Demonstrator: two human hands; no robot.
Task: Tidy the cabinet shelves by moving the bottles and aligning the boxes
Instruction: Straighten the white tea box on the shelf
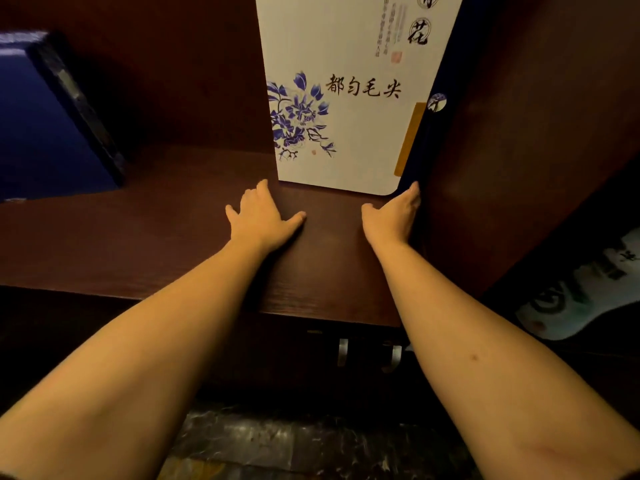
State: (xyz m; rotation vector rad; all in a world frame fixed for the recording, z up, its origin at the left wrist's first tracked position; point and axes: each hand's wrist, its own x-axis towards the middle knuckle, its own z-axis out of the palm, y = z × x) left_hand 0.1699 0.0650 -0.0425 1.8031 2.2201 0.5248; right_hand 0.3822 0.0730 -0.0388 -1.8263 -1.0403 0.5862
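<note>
The white box [346, 98] stood upright at the back right of the dark wooden shelf [156, 237], its right edge close against the cabinet's side wall [519, 133]. We saw a flat, smooth, matte face with rounded lower corners, printed with a blue flower spray at lower left and black brush characters across the middle and top right. A dark navy spine ran down its right side, with a gold strip and a small round seal on it. It was shut, and we could not tell what it held.

Our left hand [263, 216] lay flat on the shelf just in front of the box's lower left corner, fingers [258, 192] spread loosely, thumb out to the right, gripping nothing; the fingertips were just short of the box or barely touching it, and we could not tell which. Our right hand [394, 213] stood on edge at the box's lower right corner, palm turned inward, fingers straight and together, tips against the navy spine, closed around nothing.

At the far left of the shelf leaned a blue box [45, 133] with a glossy black patterned edge, well apart from the white one. The shelf showed fine wood grain. Below its front edge hung two metal handles [343, 351], and beneath them lay a dark marbled floor [259, 441].
</note>
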